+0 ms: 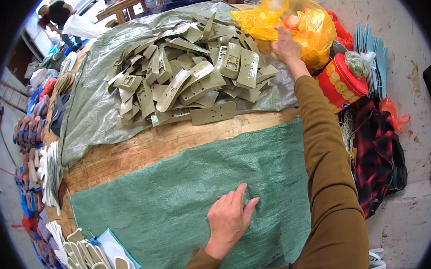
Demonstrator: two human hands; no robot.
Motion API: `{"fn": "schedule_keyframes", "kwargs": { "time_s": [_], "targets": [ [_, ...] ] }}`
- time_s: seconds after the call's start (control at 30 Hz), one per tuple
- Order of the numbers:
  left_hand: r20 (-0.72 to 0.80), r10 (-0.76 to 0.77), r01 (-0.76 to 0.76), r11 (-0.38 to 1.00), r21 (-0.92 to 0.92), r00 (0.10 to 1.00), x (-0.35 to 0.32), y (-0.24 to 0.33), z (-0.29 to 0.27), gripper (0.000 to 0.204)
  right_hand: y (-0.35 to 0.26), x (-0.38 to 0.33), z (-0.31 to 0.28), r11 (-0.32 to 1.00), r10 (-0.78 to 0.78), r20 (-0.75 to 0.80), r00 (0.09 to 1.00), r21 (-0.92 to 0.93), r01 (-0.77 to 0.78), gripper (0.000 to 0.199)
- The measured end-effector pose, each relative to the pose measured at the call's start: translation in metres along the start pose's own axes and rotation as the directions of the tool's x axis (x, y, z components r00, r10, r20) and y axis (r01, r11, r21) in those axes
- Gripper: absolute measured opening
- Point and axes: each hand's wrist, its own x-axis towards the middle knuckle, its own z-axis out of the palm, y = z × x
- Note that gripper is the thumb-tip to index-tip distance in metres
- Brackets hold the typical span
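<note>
My left hand lies over a green woven sheet, fingers partly spread and nothing in them. Stretched far forward, my right hand is at a crumpled yellow plastic bag; its fingers look bent against the plastic, though the fingertips are partly hidden. Something reddish shows through the bag. To the left of that hand rises a heap of curved olive-grey shoe insole boards with small holes, piled on a grey-green woven sheet. One flat board rests at the heap's near edge.
White strips and pale pieces lie along the table's left side. At right stand a red round tin, light-blue sheets and a red-black checked cloth. Bare wood separates the sheets. Another person bends down far left.
</note>
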Motion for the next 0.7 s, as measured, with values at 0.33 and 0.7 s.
{"fn": "schedule_keyframes", "kwargs": {
  "time_s": [0.33,0.7],
  "targets": [
    [0.011,0.006,-0.006,1.000,-0.008,1.000,0.002,0.002,0.002,0.040,0.020,0.007,0.039,0.969,-0.139,0.109,0.984,-0.192,0.158,0.033],
    [-0.039,0.052,-0.052,0.998,0.019,0.998,-0.001,0.004,-0.003,0.037,0.045,0.064,-0.062,0.996,0.012,-0.603,0.798,0.079,0.045,0.033]
  ]
}}
